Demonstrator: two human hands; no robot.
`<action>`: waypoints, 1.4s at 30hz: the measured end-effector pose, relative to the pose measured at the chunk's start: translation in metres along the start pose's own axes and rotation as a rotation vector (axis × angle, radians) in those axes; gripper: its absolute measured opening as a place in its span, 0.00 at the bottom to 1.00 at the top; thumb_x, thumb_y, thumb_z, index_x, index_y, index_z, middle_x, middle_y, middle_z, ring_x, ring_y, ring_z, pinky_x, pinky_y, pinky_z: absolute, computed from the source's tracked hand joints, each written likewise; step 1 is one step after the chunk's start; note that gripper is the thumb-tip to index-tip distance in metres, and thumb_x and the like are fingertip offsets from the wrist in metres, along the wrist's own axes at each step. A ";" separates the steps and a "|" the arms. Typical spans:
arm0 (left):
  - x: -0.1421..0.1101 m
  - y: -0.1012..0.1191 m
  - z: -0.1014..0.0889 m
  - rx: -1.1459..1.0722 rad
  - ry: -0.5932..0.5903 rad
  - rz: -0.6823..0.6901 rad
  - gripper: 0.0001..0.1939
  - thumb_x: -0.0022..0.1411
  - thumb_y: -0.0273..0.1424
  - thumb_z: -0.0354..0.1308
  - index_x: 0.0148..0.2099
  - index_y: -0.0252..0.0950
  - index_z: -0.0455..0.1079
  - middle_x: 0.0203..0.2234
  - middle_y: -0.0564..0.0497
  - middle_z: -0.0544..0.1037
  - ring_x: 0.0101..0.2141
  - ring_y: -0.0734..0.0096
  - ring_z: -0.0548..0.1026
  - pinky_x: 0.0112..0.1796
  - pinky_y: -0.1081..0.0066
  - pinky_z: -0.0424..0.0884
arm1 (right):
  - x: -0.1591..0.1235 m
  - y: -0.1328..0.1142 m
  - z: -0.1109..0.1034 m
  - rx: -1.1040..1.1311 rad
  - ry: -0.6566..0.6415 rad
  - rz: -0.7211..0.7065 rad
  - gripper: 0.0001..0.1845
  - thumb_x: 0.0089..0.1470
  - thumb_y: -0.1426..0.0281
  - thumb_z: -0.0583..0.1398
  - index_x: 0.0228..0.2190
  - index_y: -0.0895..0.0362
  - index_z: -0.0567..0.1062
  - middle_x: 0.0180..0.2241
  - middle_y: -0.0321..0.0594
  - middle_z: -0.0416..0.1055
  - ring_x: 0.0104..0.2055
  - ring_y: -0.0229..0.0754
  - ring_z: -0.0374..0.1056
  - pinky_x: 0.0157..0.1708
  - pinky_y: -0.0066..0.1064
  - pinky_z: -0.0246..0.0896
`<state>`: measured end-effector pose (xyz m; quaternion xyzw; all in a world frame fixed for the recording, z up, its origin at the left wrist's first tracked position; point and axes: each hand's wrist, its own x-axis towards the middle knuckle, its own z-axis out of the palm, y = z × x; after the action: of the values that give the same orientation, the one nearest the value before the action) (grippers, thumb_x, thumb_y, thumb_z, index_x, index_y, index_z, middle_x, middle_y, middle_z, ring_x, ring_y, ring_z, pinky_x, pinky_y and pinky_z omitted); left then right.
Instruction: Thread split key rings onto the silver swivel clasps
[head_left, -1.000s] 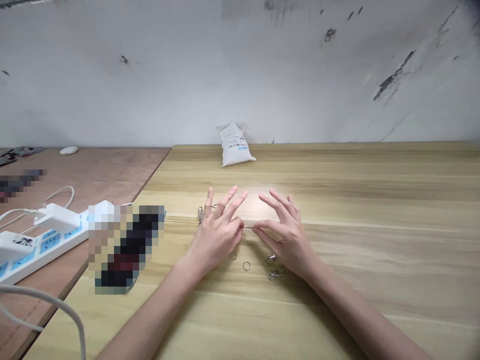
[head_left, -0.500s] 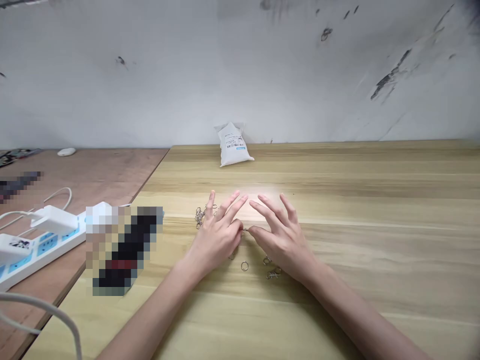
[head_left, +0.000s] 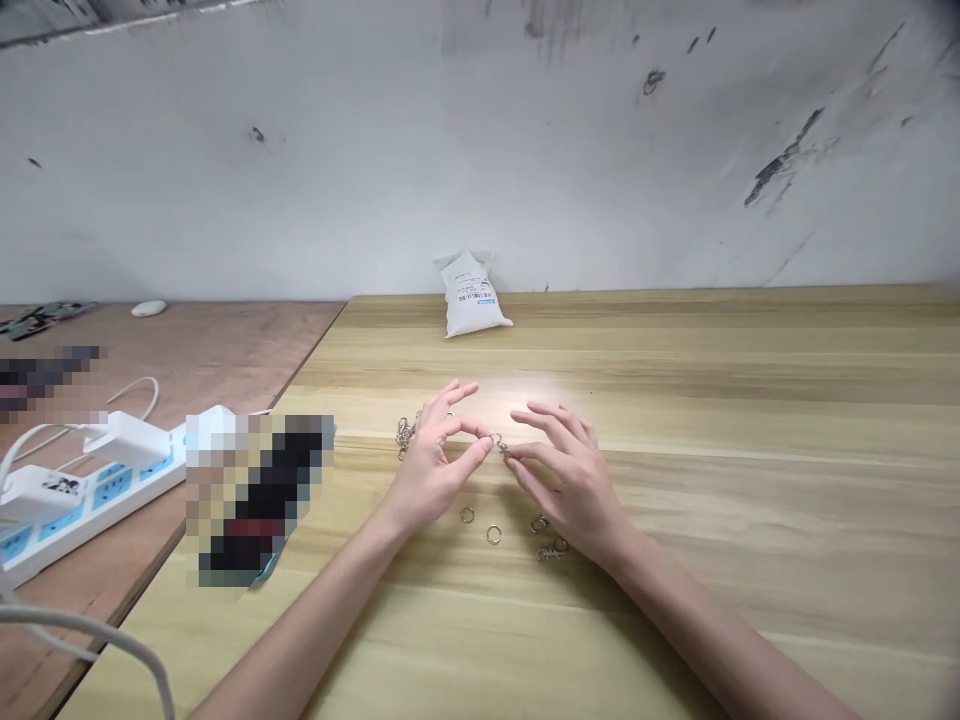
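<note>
Thumb and forefinger of my left hand point(head_left: 439, 460) pinch a small metal ring point(head_left: 496, 439) above the table. My right hand point(head_left: 566, 480) pinches a metal clasp point(head_left: 504, 449) at the ring's right side, its other fingers raised. The two metal pieces meet between my fingertips; whether they are linked is too small to tell. Below the hands lie two loose rings, a left one point(head_left: 467, 515) and a right one point(head_left: 493, 535). Beside my right wrist are clasps with rings point(head_left: 551, 551). A pile of metal clasps point(head_left: 405, 435) sits behind my left hand, partly hidden by it.
A white labelled packet point(head_left: 474, 300) stands near the wall at the back of the wooden table point(head_left: 750, 400). On the left are a power strip point(head_left: 112, 488) with plugged-in chargers, a grey cable point(head_left: 90, 620) and a blurred-out dark object point(head_left: 262, 500).
My left hand has turned so its thumb and forefinger show. The ring and clasp, earlier mostly covered by fingers, are now visible between both hands. The view has shifted slightly.
</note>
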<state>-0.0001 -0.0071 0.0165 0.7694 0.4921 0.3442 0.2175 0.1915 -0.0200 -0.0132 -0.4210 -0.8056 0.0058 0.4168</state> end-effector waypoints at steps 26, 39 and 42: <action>0.002 -0.002 -0.016 0.137 -0.097 0.114 0.05 0.63 0.30 0.58 0.35 0.43 0.75 0.58 0.52 0.67 0.63 0.57 0.56 0.61 0.50 0.55 | 0.004 0.004 -0.007 -0.203 0.068 -0.156 0.06 0.57 0.75 0.61 0.29 0.54 0.75 0.42 0.43 0.76 0.50 0.47 0.70 0.58 0.49 0.55; 0.001 0.002 -0.008 -0.201 -0.117 -0.108 0.06 0.63 0.37 0.59 0.35 0.42 0.74 0.57 0.51 0.68 0.64 0.57 0.57 0.62 0.51 0.55 | 0.002 -0.006 -0.005 -0.293 0.064 -0.217 0.07 0.56 0.78 0.61 0.28 0.56 0.73 0.45 0.44 0.77 0.51 0.46 0.70 0.59 0.47 0.55; 0.001 -0.002 -0.014 -0.090 -0.182 -0.042 0.05 0.64 0.35 0.58 0.37 0.43 0.75 0.58 0.52 0.67 0.64 0.58 0.57 0.61 0.52 0.55 | 0.002 0.000 -0.005 -0.313 0.037 -0.186 0.07 0.55 0.77 0.60 0.27 0.56 0.73 0.47 0.46 0.75 0.53 0.48 0.68 0.59 0.48 0.54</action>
<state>-0.0112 -0.0055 0.0249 0.7766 0.4703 0.2899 0.3027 0.1942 -0.0208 -0.0084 -0.4043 -0.8243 -0.1661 0.3598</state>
